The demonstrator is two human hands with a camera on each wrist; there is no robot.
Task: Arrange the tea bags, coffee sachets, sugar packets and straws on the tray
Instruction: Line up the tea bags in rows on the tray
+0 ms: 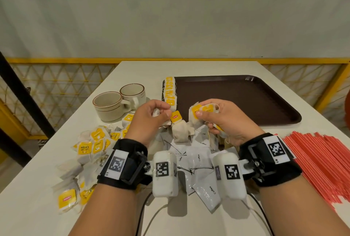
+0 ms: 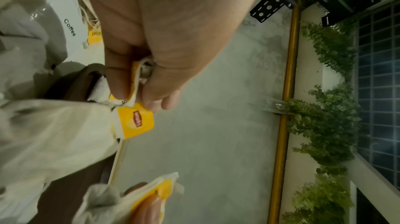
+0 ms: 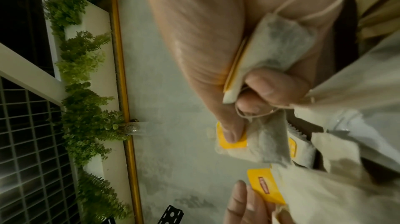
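Above a white table, the left hand curls its fingers narrowly round the paper of a tea bag, whose yellow tag sticks out past the fingertips while its pouch hangs below, just over the coffee sachets. The right hand pinches a small bunch of tea bags under the thumb, its lower fingers folded round another tea bag against the palm, a loop of string trailing over the hand. The two hands are near each other at the near left corner of the dark brown tray, which lies on the far right of the table with a row of tea bags lined up along its left edge. A loose pile of tea bags spreads over the near left of the table, the grey-white sachets marked "Coffee" lie in the middle under the wrists, and a mass of red straws covers the near right. Two cream cups with brown rims stand side by side left of the tray. Both wrists wear black bands with printed square markers. Beyond the table run a yellow rail with lattice panels and a pale wall; the wrist views show green foliage along a ledge.
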